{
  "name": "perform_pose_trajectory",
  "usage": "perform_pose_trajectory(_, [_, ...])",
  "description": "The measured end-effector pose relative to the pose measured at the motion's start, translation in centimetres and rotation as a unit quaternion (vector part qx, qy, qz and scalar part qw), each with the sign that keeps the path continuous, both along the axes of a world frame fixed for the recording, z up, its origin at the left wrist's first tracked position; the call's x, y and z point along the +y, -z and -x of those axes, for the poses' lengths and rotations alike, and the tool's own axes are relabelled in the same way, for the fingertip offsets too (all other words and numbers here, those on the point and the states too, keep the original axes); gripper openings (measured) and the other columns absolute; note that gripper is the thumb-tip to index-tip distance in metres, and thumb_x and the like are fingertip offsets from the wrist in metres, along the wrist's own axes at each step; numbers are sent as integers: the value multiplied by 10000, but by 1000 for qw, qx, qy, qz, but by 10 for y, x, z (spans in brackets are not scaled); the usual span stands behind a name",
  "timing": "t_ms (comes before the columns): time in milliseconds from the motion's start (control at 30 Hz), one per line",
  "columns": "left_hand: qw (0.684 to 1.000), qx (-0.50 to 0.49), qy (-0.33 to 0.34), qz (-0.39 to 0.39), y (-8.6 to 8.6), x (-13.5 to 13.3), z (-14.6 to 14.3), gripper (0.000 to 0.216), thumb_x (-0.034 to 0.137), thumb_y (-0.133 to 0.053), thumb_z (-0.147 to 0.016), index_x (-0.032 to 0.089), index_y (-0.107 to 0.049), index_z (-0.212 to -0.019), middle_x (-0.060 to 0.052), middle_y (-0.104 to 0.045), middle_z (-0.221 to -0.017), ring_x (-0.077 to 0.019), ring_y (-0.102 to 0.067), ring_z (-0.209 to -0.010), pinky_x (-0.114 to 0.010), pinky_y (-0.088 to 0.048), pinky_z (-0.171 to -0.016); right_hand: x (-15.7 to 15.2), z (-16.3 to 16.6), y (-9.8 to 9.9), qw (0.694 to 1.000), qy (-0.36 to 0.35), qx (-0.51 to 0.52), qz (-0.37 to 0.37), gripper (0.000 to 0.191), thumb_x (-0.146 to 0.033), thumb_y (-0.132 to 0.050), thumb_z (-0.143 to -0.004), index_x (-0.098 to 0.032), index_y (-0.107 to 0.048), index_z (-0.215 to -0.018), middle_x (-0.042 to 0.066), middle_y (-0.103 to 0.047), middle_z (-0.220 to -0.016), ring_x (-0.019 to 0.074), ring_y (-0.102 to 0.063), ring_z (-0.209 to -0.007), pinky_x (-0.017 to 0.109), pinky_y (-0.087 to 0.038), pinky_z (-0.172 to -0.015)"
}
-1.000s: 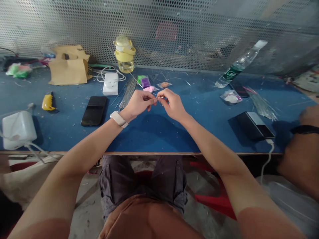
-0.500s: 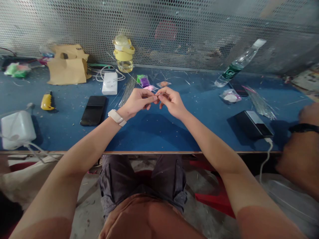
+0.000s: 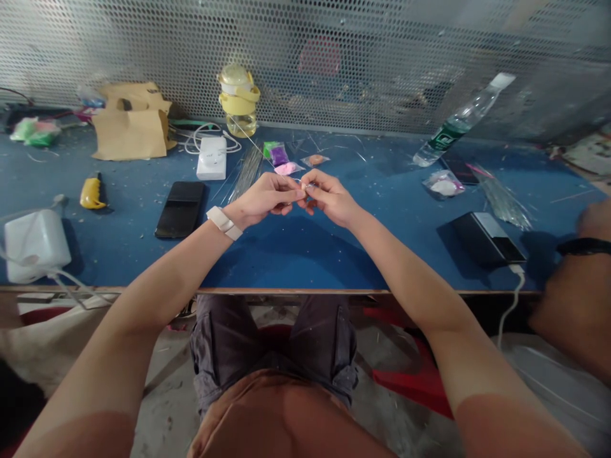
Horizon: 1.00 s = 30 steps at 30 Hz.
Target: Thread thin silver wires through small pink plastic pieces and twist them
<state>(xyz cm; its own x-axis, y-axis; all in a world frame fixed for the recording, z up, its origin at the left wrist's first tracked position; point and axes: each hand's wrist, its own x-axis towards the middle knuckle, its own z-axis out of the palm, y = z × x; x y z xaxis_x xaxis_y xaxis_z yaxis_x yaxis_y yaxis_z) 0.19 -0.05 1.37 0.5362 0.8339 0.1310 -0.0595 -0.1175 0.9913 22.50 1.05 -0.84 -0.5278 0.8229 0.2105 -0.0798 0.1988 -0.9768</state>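
Observation:
My left hand (image 3: 270, 198) and my right hand (image 3: 328, 196) meet fingertip to fingertip above the middle of the blue table (image 3: 296, 248). Both pinch a tiny pale piece between thumb and fingers; it is too small to name. A thin clear wire (image 3: 248, 138) rises from the pinch toward the back. My left wrist wears a white watch (image 3: 223, 222). Just behind the hands lie small bags of pink (image 3: 287, 168), purple (image 3: 278, 155) and orange (image 3: 315, 159) beads and a bundle of clear wires (image 3: 245, 173).
A black phone (image 3: 180, 208), white charger (image 3: 212, 158), yellow cutter (image 3: 91, 193), cardboard (image 3: 131, 124) and yellow bottle (image 3: 239, 102) lie left and back. A white box (image 3: 34, 245) sits at the left edge. A power bank (image 3: 487, 238), water bottle (image 3: 461, 121) and another person's arm (image 3: 580, 280) are on the right.
The hands have closed together, fingertips now touching, and shifted slightly; the pinch stays in the same spot above the table.

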Motion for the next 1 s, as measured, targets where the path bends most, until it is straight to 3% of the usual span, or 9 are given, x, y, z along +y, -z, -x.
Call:
perform_pose_trajectory(100, [1000, 11, -18, -13, 0, 0, -2, 390, 519, -987, -902, 179, -816, -819, -102, -816, -820, -80, -556, -522, -245, -302, -459, -1, 2, 0, 1000, 18, -6, 12, 577, -814, -879, -897, -294, -655, -1009, -13, -709, -852, 187, -708, -800, 287, -558, -602])
perform_pose_trajectory(267, [987, 15, -132, -88, 4, 0, -9, 293, 409, -912, -986, 177, -793, -851, -64, -810, -822, -88, -616, -539, -257, -445, -505, -2, 17, 8, 981, 190, 12, -35, 670, -886, -900, -810, -314, -668, -1071, 3, -715, -937, 193, -706, -769, 318, -554, -563])
perform_pose_trajectory(367, [977, 21, -171, -127, 7, -2, -12, 237, 316, -868, -1014, 174, -782, -846, -37, -777, -781, -89, -608, -532, -279, -534, -565, -4, 22, 13, 965, 252, 14, -78, 617, -849, -898, -840, -300, -699, -1039, 23, -741, -980, 206, -738, -790, 324, -546, -550])
perform_pose_trajectory(533, [971, 21, -183, -151, 9, -3, -13, 142, 187, -816, -1016, 168, -793, -877, -37, -773, -778, -100, -614, -529, -291, -555, -574, -10, 24, 14, 958, 271, 1, -98, 428, -692, -863, -924, -273, -810, -997, 40, -806, -925, 229, -776, -820, 329, -568, -580])
perform_pose_trajectory(667, [970, 29, -192, -148, 10, -1, -12, 139, 182, -813, -1013, 175, -786, -877, -28, -763, -766, -94, -612, -527, -273, -545, -561, -11, 24, 13, 956, 278, 3, -96, 334, -599, -856, -931, -270, -846, -988, 39, -840, -940, 221, -779, -791, 325, -577, -575])
perform_pose_trajectory(800, [966, 52, -198, -155, 10, 0, -12, 166, 232, -829, -1026, 181, -783, -875, -32, -781, -783, -89, -617, -536, -263, -559, -573, -11, 25, 13, 953, 287, -2, -97, 379, -620, -895, -888, -271, -867, -1033, 46, -874, -1024, 215, -782, -791, 320, -586, -567])
perform_pose_trajectory(1000, [966, 41, -193, -167, 12, 1, -11, 147, 157, -809, -1016, 169, -794, -871, -25, -759, -751, -91, -622, -524, -258, -538, -562, -10, 24, 14, 954, 281, -4, -108, 483, -717, -907, -875, -259, -884, -1028, 62, -886, -1040, 218, -798, -793, 324, -606, -561])
